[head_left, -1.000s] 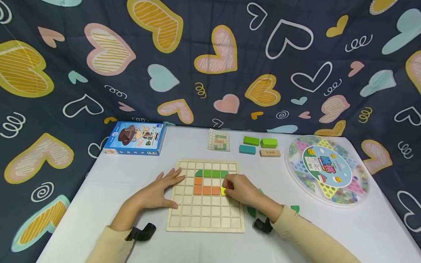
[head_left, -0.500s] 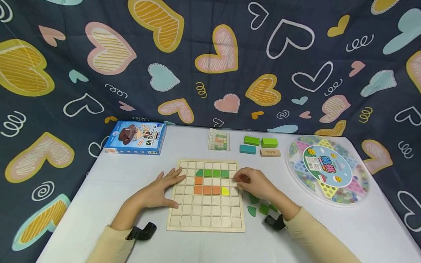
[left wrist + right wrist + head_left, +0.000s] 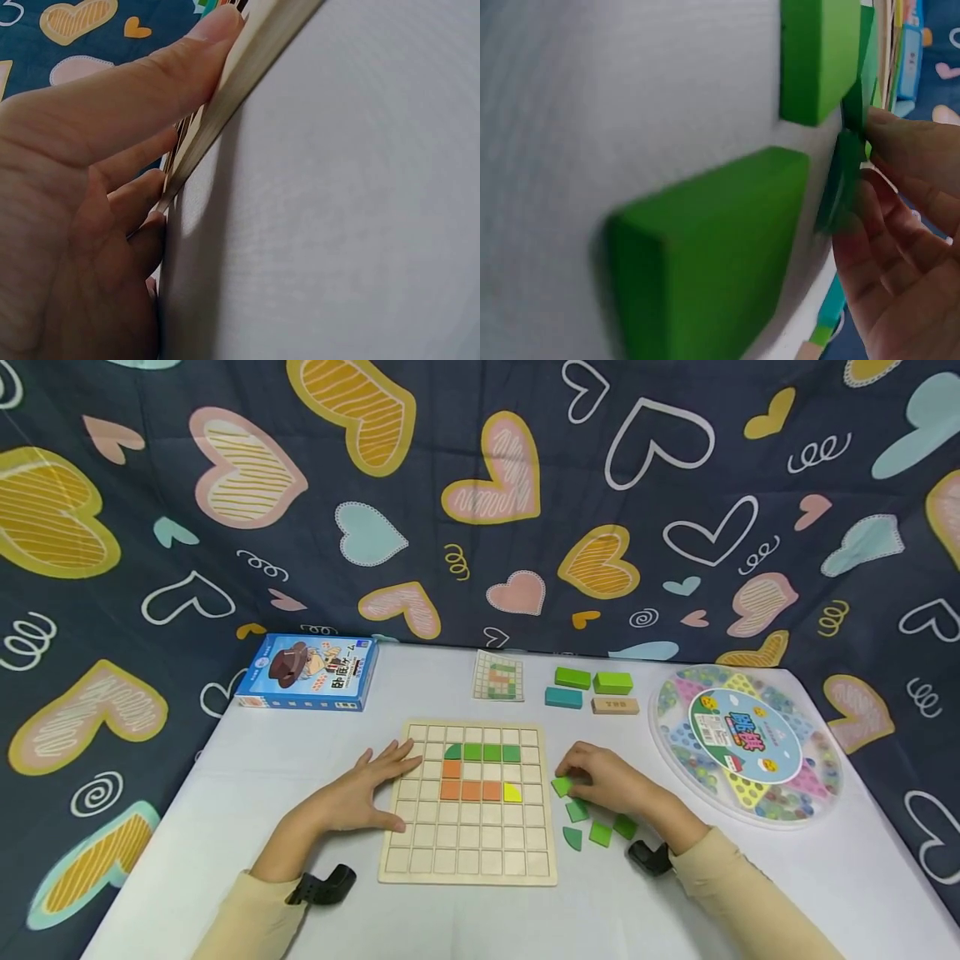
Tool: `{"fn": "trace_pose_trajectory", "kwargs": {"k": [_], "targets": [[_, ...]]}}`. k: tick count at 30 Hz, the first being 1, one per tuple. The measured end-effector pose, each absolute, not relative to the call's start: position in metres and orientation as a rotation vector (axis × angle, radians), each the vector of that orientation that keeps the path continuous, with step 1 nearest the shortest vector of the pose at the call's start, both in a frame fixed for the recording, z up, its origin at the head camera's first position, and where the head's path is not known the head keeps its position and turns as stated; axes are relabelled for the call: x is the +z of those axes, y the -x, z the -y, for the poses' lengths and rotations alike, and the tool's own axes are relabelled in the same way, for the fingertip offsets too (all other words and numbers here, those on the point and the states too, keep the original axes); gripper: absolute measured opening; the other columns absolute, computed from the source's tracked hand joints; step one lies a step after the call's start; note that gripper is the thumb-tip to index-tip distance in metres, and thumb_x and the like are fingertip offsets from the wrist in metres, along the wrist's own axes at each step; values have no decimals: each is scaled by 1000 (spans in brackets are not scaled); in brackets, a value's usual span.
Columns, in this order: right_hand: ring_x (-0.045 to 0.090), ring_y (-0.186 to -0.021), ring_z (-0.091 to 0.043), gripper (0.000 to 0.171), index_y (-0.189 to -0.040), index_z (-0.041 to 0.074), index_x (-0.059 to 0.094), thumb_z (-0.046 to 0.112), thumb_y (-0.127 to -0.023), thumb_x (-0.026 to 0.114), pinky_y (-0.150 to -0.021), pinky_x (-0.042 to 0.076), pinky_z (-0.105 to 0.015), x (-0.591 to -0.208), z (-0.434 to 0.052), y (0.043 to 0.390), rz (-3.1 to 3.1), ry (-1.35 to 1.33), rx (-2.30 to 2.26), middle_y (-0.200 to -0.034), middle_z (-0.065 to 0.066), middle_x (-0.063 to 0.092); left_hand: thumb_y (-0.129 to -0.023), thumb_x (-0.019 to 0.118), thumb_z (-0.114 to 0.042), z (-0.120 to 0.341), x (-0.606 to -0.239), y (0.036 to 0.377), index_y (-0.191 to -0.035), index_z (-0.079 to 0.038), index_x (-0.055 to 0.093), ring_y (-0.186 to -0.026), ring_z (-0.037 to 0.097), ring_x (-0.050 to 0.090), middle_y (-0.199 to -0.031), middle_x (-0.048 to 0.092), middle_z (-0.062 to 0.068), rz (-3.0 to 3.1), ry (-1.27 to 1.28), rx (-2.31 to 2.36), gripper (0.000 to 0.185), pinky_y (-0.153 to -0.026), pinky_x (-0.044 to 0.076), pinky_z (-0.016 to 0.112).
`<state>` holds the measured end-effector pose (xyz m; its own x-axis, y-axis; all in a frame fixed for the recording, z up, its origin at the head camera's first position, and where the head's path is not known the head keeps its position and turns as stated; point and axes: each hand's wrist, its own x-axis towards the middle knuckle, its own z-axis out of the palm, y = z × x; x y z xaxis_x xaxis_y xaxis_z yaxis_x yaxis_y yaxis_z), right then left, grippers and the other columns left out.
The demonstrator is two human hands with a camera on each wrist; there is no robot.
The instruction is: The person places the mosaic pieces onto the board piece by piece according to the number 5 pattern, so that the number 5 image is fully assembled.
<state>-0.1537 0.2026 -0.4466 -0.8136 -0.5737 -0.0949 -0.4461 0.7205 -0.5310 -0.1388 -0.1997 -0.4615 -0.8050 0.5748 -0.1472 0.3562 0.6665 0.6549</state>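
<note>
Far left on the counter (image 3: 225,777): a blue card-game box (image 3: 307,672), well clear of the working area, so out of the way of both arms.

Nearer the middle: left hand (image 3: 360,793) spread flat, fingers straight, palm on the counter and fingertips on the left edge of the wooden grid board (image 3: 468,806); in the left wrist view, thumb pressed along the board's rim (image 3: 247,60). Probably placed so to keep the board from sliding while tiles go in.

On the board: a dark green quarter-round and three green squares in a row (image 3: 483,752), an orange L below (image 3: 468,785), one yellow quarter-round (image 3: 513,792) at its right end. Far beyond the board, a small pattern card (image 3: 498,677), facing the person, likely as the model for the layout.

Just right of the board: loose green tiles (image 3: 588,827) scattered on the counter, close to the board for easy reach. Right hand (image 3: 611,781) curled down over them, fingertips pinching a green tile (image 3: 561,787) at the far end of the cluster; same pinch visible in the right wrist view (image 3: 847,187), tile on or just off the counter.

Farther right: green, teal and plain wood blocks (image 3: 592,689) set aside at the far edge, and a round Chinese-checkers case (image 3: 746,743) untouched.
</note>
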Motion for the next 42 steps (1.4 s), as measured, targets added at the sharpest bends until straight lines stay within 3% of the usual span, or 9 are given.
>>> {"fn": "trace_pose_trajectory", "kwargs": {"k": [6,17,31,37,42], "targets": [[58,-85,-5,21,-104,13,66,20,-85,71,-75,53,-27,-441,-196,141,-2793,804,-666,-98,7,62,-66,82,-42,199,-462,139,-147,-15,35,-147,33,7,-159,14,8,-2537,-735,894,98,-116,-2,58],[61,-83,-2,24,-107,12,69,19,-84,71,-72,54,-22,-439,-164,109,-2656,852,-1098,-101,5,66,-66,83,-41,199,-460,140,-148,-15,35,-147,33,7,-159,14,8,-2540,-713,896,98,-116,-1,58],[54,-77,-3,24,-100,11,70,24,-81,75,-67,50,-19,-448,-137,110,-2848,1143,-593,-95,4,63,-66,83,-40,199,-463,140,-147,-15,36,-147,33,7,-159,14,8,-2532,-719,916,97,-116,-2,58],[56,-81,-6,28,-106,11,67,26,-83,72,-72,52,-23,-442,-153,111,-2807,949,-761,-98,4,63,-66,83,-41,200,-464,139,-147,-16,36,-147,33,6,-159,14,8,-2531,-720,912,97,-116,-2,58],[61,-98,-13,28,-112,12,66,11,-84,70,-84,54,-34,-439,-198,117,-2793,684,-918,-108,2,64,-66,83,-42,200,-464,140,-147,-16,36,-147,33,7,-159,14,9,-2539,-726,904,98,-116,-2,58]]}}
